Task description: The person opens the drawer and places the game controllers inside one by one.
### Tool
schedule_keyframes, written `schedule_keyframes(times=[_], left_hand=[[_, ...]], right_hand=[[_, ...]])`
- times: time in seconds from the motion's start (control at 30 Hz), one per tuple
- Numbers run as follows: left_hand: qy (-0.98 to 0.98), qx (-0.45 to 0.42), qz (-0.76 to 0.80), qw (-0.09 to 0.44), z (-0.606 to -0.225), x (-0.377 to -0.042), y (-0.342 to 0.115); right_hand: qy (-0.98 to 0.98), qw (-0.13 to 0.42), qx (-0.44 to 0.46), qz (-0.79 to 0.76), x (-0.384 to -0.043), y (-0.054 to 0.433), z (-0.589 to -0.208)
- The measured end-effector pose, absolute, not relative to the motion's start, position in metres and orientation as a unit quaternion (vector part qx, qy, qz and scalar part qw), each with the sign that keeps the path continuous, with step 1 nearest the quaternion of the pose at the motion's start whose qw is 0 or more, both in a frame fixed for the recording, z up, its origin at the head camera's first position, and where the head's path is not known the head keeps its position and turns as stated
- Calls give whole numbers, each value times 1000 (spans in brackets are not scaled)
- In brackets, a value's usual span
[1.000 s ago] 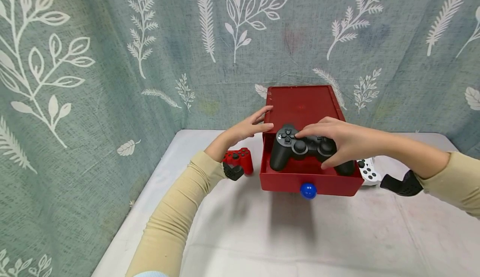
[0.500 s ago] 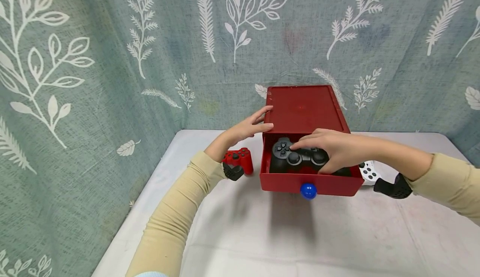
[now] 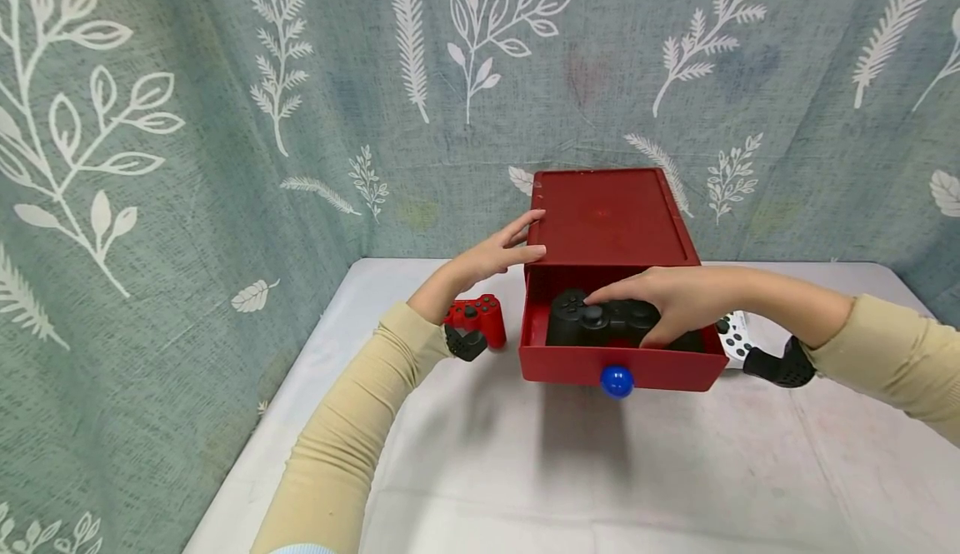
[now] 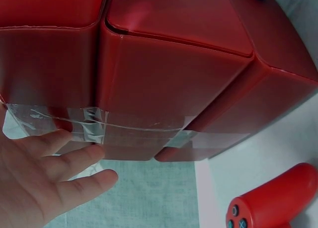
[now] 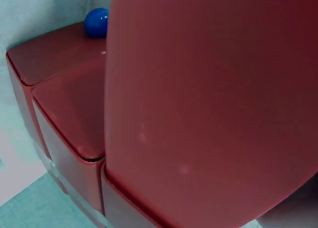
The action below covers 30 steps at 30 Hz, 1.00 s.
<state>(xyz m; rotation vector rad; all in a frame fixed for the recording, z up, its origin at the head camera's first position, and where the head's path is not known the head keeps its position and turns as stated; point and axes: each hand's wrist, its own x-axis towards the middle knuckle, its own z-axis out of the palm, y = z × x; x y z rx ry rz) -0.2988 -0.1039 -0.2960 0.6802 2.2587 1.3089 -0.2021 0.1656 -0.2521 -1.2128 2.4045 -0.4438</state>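
My right hand point(image 3: 686, 308) reaches into the pulled-out top drawer point(image 3: 558, 366) of a red drawer unit point(image 3: 607, 212), holding a black game controller point(image 3: 573, 325) between thumb and fingers. Low inside the drawer, the controller is partly covered by the hand and the front wall. A blue round knob point(image 3: 617, 381) sits on the drawer's front. My left hand point(image 3: 487, 259) is at the unit's left side, fingers extended with the tips at its upper edge. In the left wrist view, these straight fingers point(image 4: 74, 163) lie beside the taped red drawer sections. The drawer's wall fills most of the right wrist view.
A red game controller point(image 3: 489, 317) lies on the white-covered table point(image 3: 480, 471), left of the unit. On the right lies a white game controller point(image 3: 737, 339), partly behind the right wrist. A green leaf-patterned curtain point(image 3: 420, 146) hangs behind and at the left.
My right hand has lowered the black controller from above the drawer's rim down into the drawer. The left hand has stayed at the unit's side.
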Motion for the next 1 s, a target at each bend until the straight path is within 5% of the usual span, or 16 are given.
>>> schedule_keyframes(times=[1.0], left_hand=[[813,243,481,221,-298,-299,-104]], right_hand=[[887,201,-366,-195,-194,170,-246]])
